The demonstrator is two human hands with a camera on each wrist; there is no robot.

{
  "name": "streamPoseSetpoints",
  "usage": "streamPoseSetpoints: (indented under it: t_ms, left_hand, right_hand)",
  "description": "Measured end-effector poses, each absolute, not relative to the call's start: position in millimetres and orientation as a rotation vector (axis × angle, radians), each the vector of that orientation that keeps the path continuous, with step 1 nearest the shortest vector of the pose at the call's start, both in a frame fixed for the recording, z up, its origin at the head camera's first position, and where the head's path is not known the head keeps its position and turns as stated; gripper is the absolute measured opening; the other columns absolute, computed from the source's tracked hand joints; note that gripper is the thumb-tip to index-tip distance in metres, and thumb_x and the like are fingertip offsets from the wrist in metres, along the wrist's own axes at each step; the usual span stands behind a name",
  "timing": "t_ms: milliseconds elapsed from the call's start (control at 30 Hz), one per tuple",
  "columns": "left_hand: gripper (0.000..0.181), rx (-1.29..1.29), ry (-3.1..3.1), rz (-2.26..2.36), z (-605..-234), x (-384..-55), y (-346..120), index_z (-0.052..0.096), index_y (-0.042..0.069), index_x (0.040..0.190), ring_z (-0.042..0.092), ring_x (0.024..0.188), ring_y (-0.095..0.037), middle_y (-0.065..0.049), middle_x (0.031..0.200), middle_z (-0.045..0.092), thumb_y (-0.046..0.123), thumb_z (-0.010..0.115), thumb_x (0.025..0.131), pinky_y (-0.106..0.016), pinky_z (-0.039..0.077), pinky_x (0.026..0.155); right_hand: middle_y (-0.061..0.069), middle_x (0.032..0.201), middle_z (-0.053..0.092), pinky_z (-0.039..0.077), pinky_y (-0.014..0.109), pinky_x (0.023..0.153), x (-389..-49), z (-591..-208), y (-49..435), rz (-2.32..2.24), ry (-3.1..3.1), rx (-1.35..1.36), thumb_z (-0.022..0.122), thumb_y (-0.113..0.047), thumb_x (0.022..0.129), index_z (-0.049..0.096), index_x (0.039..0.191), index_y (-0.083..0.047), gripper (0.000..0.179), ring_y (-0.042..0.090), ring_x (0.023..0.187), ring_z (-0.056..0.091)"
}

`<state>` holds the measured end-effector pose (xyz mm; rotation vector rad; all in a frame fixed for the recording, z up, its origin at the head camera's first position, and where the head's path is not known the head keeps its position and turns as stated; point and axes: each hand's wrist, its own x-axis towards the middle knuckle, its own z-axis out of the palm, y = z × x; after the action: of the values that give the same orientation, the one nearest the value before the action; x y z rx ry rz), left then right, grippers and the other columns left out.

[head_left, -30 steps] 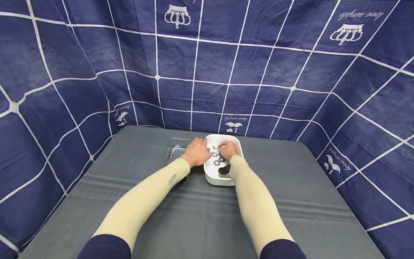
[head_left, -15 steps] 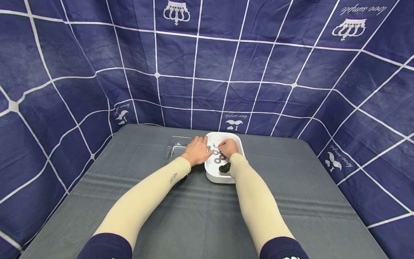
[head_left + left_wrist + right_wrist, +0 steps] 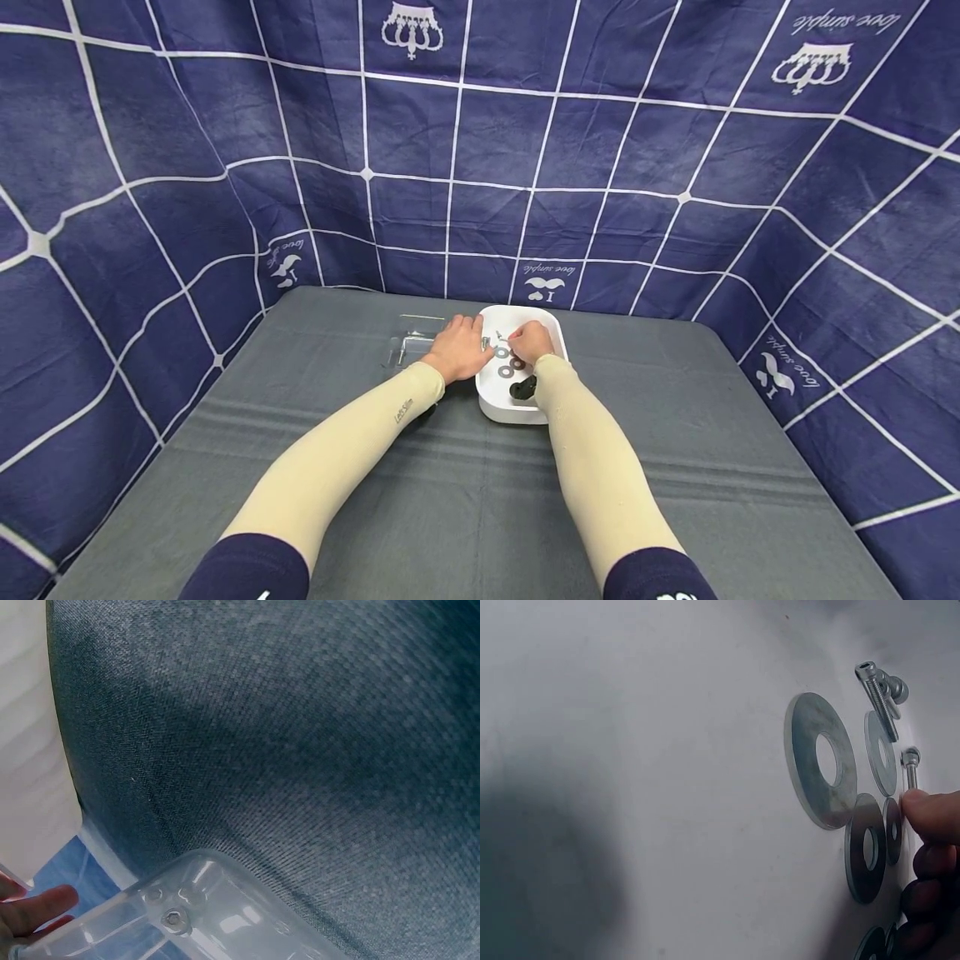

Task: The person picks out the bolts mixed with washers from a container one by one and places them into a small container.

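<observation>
A white tray point(image 3: 495, 404) holds several flat metal washers point(image 3: 506, 372) and some socket-head bolts. My left hand point(image 3: 459, 350) grips its left rim, with the thumb over the inside and the fingers along the outer wall. My right hand point(image 3: 533, 340) is inside the tray with its fingers curled. In the right wrist view its thumb point(image 3: 934, 816) meets the shaft of a bolt point(image 3: 910, 757) and hides the lower end. More bolts point(image 3: 877, 694) lie together beyond a large washer point(image 3: 821, 761).
A clear plastic box point(image 3: 408, 346) stands left of the tray, partly behind my left hand; its corner point(image 3: 210, 900) shows in the left wrist view. Grey cloth point(image 3: 420, 500) covers the table, and a blue checked curtain point(image 3: 487, 208) hangs behind and at both sides.
My right hand's fingertips have drawn slightly to the right and curled closer. My left hand stays at the tray's rim; the whole view has shifted a little.
</observation>
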<state>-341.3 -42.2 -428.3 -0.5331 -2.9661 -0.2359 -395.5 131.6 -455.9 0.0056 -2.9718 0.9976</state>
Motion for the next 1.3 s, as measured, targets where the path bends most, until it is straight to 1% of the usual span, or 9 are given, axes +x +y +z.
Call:
streamPoseSetpoints:
  t_ms: [233, 500, 667, 800, 900, 1033, 1167, 1300]
  left_hand:
    - [0.07, -0.544, -2.961, -0.202, -422, -341, -39, 0.036, -0.005, 0.15, 0.047, 0.132, -0.036, -0.022, 0.136, 0.056, 0.04, 0.051, 0.098, -0.044, 0.036, 0.115]
    - [0.075, -0.576, -3.003, -0.176, -424, -343, -30, 0.034, -0.004, 0.152, 0.045, 0.135, -0.035, -0.022, 0.14, 0.053, 0.045, 0.051, 0.098, -0.044, 0.032, 0.118]
    - [0.076, -0.546, -2.99, -0.167, -425, -344, -30, 0.033, -0.003, 0.153, 0.043, 0.137, -0.034, -0.021, 0.142, 0.052, 0.046, 0.052, 0.099, -0.042, 0.031, 0.119]
    - [0.076, -0.542, -2.984, -0.161, -425, -342, -33, 0.034, -0.004, 0.153, 0.043, 0.138, -0.035, -0.021, 0.143, 0.052, 0.046, 0.053, 0.098, -0.042, 0.031, 0.12]
    - [0.076, -0.545, -2.988, -0.158, -426, -339, -36, 0.035, -0.005, 0.152, 0.044, 0.137, -0.035, -0.022, 0.142, 0.052, 0.046, 0.053, 0.098, -0.042, 0.031, 0.12]
    - [0.076, -0.557, -2.975, -0.128, -426, -339, -38, 0.038, -0.005, 0.15, 0.045, 0.136, -0.036, -0.022, 0.139, 0.053, 0.047, 0.054, 0.098, -0.043, 0.031, 0.12]
    - [0.076, -0.562, -2.961, -0.073, -423, -340, -41, 0.04, -0.003, 0.149, 0.045, 0.135, -0.036, -0.021, 0.138, 0.054, 0.051, 0.053, 0.098, -0.045, 0.03, 0.119]
    - [0.076, -0.556, -2.973, -0.074, -421, -339, -46, 0.04, 0.0, 0.151, 0.044, 0.136, -0.036, -0.02, 0.139, 0.053, 0.054, 0.049, 0.098, -0.047, 0.027, 0.121]
  right_hand:
    - [0.002, 0.066, 0.065, 0.046, 0.024, 0.062, -396, -450, 138, 0.956, -2.965, 0.121, 0.064, -0.012, 0.088, 0.077, 0.084, -0.003, 0.016, 0.013, 0.059, 0.058]
    - [0.001, 0.066, 0.06, 0.04, 0.024, 0.053, -390, -448, 148, 0.984, -2.997, 0.059, 0.058, -0.01, 0.089, 0.072, 0.078, -0.004, 0.019, 0.013, 0.058, 0.054]
    - [0.002, 0.071, 0.061, 0.041, 0.024, 0.055, -389, -443, 147, 0.972, -2.954, 0.089, 0.057, -0.01, 0.09, 0.073, 0.081, -0.004, 0.019, 0.015, 0.063, 0.055]
    - [0.004, 0.076, 0.064, 0.043, 0.024, 0.059, -385, -439, 144, 0.949, -2.951, 0.106, 0.057, -0.01, 0.091, 0.075, 0.084, -0.004, 0.02, 0.017, 0.069, 0.058]
    - [0.005, 0.08, 0.067, 0.046, 0.026, 0.064, -382, -437, 141, 0.932, -2.959, 0.125, 0.057, -0.011, 0.091, 0.075, 0.085, -0.004, 0.02, 0.018, 0.074, 0.059]
    - [0.008, 0.086, 0.07, 0.051, 0.033, 0.076, -381, -434, 140, 0.95, -2.93, 0.151, 0.058, -0.011, 0.092, 0.076, 0.088, -0.003, 0.02, 0.022, 0.08, 0.062]
    - [0.01, 0.09, 0.073, 0.05, 0.038, 0.086, -384, -430, 139, 0.951, -2.877, 0.186, 0.059, -0.012, 0.091, 0.077, 0.09, -0.002, 0.021, 0.025, 0.086, 0.064]
    - [0.012, 0.094, 0.075, 0.05, 0.04, 0.086, -386, -426, 137, 0.961, -2.871, 0.223, 0.06, -0.013, 0.091, 0.078, 0.094, -0.001, 0.022, 0.026, 0.087, 0.063]
